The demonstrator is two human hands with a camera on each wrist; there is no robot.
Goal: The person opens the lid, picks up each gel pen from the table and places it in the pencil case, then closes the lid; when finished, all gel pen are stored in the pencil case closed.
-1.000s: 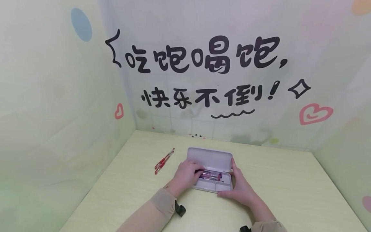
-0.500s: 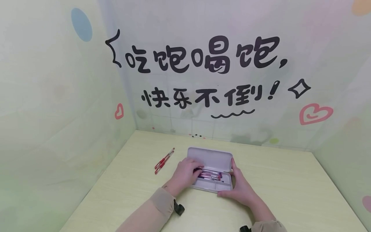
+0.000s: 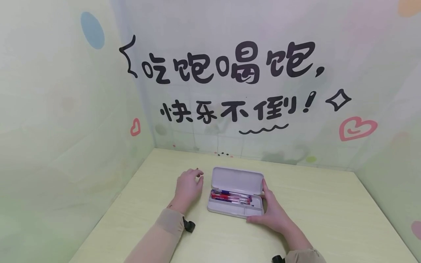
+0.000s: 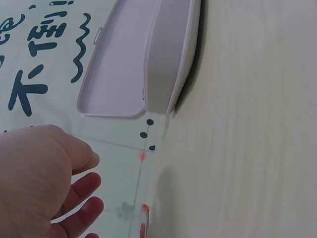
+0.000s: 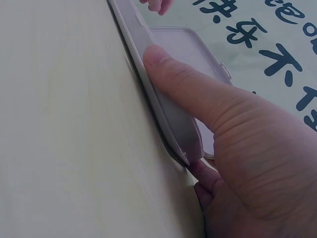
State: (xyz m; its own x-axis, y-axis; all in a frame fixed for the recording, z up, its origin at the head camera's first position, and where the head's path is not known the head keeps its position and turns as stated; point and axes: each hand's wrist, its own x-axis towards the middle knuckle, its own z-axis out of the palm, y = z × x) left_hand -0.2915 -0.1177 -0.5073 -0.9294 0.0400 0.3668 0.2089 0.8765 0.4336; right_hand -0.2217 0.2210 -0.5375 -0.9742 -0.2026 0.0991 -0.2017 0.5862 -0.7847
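A pale lilac pencil case [image 3: 227, 209] stands with its lid [image 3: 238, 181] raised, several red and blue pens [image 3: 230, 197] lying in its back compartment. Its right end is gripped by my right hand [image 3: 275, 214], the thumb [image 5: 173, 74] along the front edge and other fingers at the end and underneath. Left of the case, my left hand [image 3: 188, 188] hovers low over the table, fingers and thumb apart with nothing held. A red pen [image 4: 143, 223] shows near its fingers in the left wrist view. In the head view, this hand mostly covers the red pens there.
The pale wooden table [image 3: 329, 212] runs back to a printed cloth wall [image 3: 197, 142] with large black characters. Another cloth wall [image 3: 82, 109] borders the table on the left. Each wrist carries a small black camera [image 3: 189, 225].
My left hand has left the pencil case and moved left to the loose red pens, uncovering the pens' left ends in the case. The right hand stays on the case.
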